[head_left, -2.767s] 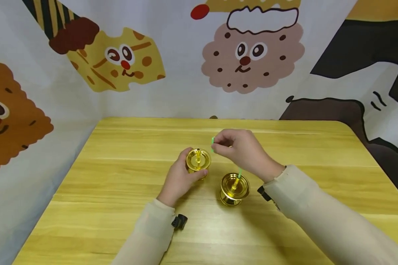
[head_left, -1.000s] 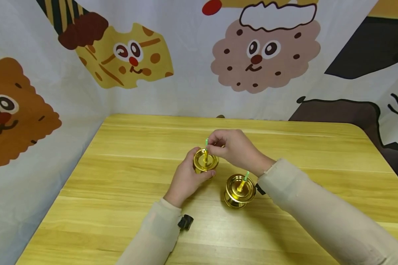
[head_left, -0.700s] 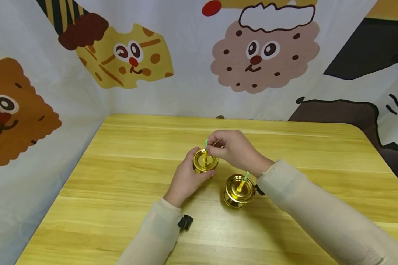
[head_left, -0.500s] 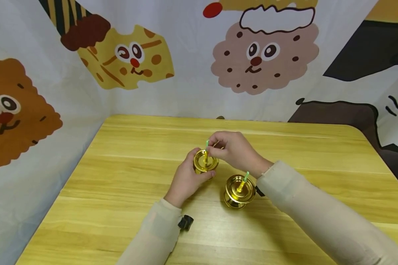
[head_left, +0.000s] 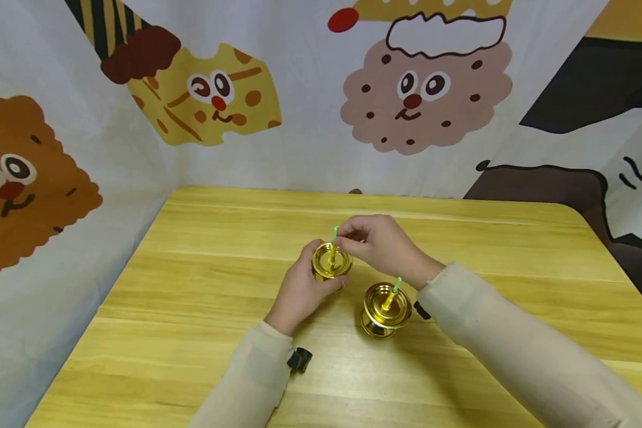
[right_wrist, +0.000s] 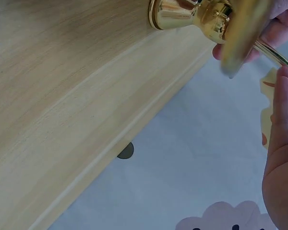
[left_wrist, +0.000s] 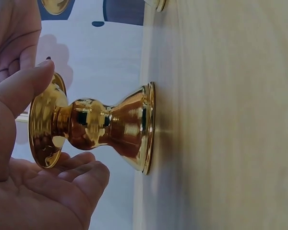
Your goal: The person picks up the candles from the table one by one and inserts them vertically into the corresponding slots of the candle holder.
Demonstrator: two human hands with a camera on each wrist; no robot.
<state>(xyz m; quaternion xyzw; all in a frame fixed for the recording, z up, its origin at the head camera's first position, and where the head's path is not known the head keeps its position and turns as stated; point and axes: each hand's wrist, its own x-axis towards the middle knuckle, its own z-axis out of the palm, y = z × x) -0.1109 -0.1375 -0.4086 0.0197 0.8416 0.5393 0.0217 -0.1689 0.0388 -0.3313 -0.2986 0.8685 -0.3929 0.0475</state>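
My left hand (head_left: 296, 291) grips a gold candle holder (head_left: 324, 273) under its shallow dish, thumb at the rim and fingers behind. In the left wrist view its rounded stem and flared base (left_wrist: 129, 127) show, with the base right at the tabletop. A thin gold tube (head_left: 332, 257) stands up from the dish. Directly above the tube rises a thin green stick (head_left: 335, 233), pinched between the thumb and fingers of my right hand (head_left: 385, 241). In the right wrist view, my right thumb (right_wrist: 284, 103) lies close to the tube (right_wrist: 273, 54).
A second gold candle holder (head_left: 378, 324) stands upright nearer to me, below the right wrist. A short green stick (head_left: 397, 285) pokes from its tube. The wooden table (head_left: 192, 356) backs onto a hanging white cloth (head_left: 299, 160) with cartoon biscuits.
Since the earliest frame, my right hand has brought the green stick left, from beside the candle holder to the tube's top. Over the last second both hands have stayed almost still.
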